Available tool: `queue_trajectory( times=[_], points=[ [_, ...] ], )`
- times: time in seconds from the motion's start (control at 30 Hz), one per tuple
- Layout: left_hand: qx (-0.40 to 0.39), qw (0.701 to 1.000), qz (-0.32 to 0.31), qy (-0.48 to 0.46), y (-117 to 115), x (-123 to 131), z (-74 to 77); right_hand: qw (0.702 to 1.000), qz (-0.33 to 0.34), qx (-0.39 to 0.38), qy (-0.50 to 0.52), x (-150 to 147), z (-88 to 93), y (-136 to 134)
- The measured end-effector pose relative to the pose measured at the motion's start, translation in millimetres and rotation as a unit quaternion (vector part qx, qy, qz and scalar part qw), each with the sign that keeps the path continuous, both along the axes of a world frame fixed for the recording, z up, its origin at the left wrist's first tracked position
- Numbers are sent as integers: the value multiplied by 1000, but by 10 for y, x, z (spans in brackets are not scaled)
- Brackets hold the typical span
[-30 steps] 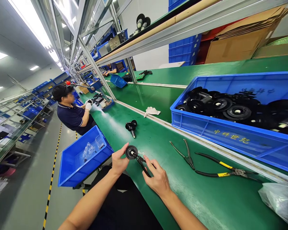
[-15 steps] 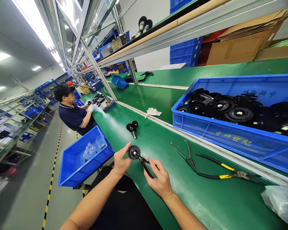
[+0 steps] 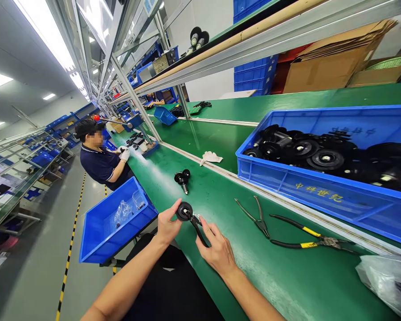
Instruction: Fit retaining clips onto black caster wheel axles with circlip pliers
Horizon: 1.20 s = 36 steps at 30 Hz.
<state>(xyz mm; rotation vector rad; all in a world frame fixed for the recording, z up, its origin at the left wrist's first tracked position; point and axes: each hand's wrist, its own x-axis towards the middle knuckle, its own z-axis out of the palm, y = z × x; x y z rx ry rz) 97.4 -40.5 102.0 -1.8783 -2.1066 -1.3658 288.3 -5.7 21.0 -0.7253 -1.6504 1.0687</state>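
My left hand (image 3: 167,226) pinches a small black round wheel part (image 3: 183,211) at the near edge of the green bench (image 3: 227,263). My right hand (image 3: 216,249) grips black pliers (image 3: 197,225) whose tips sit at the centre of that wheel. A few tiny white rings (image 3: 196,216) lie on the bench right beside the wheel. Both hands are closed on what they hold.
A finished black wheel assembly (image 3: 182,177) lies further up the bench. Two more pairs of pliers (image 3: 257,218) (image 3: 307,238) lie to the right, before a blue bin (image 3: 317,196) of black wheels. A blue bin (image 3: 115,218) hangs at left. A co-worker (image 3: 102,160) sits further along. A plastic bag (image 3: 387,278) lies far right.
Both hands with the wheel and pliers have stayed almost in place; the view has shifted slightly. The co-worker's gloved hands have moved a little.
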Motion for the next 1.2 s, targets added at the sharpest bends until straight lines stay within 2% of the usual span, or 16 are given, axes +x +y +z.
queue_trajectory(
  times=[0.07, 0.1, 0.17, 0.27, 0.37, 0.43, 0.47, 0.5, 0.6, 0.7, 0.77, 0.83, 0.93, 1.07, 1.13, 1.2],
  points=[
    [-33, 998, -8, -55, 70, -10, 13, 974, 59, -182, 120, -23, 2, -11],
    [-52, 993, -11, -102, 139, -3, 43, 956, 70, -234, 162, -34, 2, 0],
    [-96, 971, -16, -220, 347, 61, 171, 940, 49, -272, 199, -48, 1, 72],
    [-165, 910, -42, -379, 770, 371, 536, 907, 14, -329, 261, -17, 7, 276],
    [-249, 842, -133, -460, 1189, 999, 979, 864, 15, -389, 320, 54, 37, 449],
    [-348, 756, -211, -513, 1454, 1547, 1211, 835, 29, -423, 352, 86, 52, 497],
    [-377, 716, -248, -533, 1584, 1831, 1294, 821, 38, -437, 365, 92, 53, 503],
    [-378, 690, -270, -555, 1711, 2106, 1358, 808, 46, -450, 377, 92, 49, 502],
    [-311, 659, -261, -633, 2018, 2761, 1460, 775, 66, -482, 404, 76, 16, 488],
    [-266, 649, -281, -655, 2117, 2989, 1472, 748, 75, -501, 429, 69, -4, 498],
    [-265, 675, -305, -618, 2067, 2857, 1428, 732, 81, -509, 446, 81, 11, 515],
    [-265, 732, -310, -545, 1975, 2514, 1332, 717, 90, -516, 460, 104, 44, 533],
    [-239, 827, -268, -433, 1824, 1716, 1068, 695, 103, -530, 475, 143, 98, 547],
    [-193, 931, -138, -278, 1449, 554, 541, 671, 119, -546, 488, 178, 128, 546],
    [-210, 952, -79, -209, 1154, 125, 272, 662, 131, -553, 489, 189, 128, 545],
    [-227, 957, -42, -178, 858, -138, 40, 656, 140, -558, 488, 200, 129, 543]
  ],
)
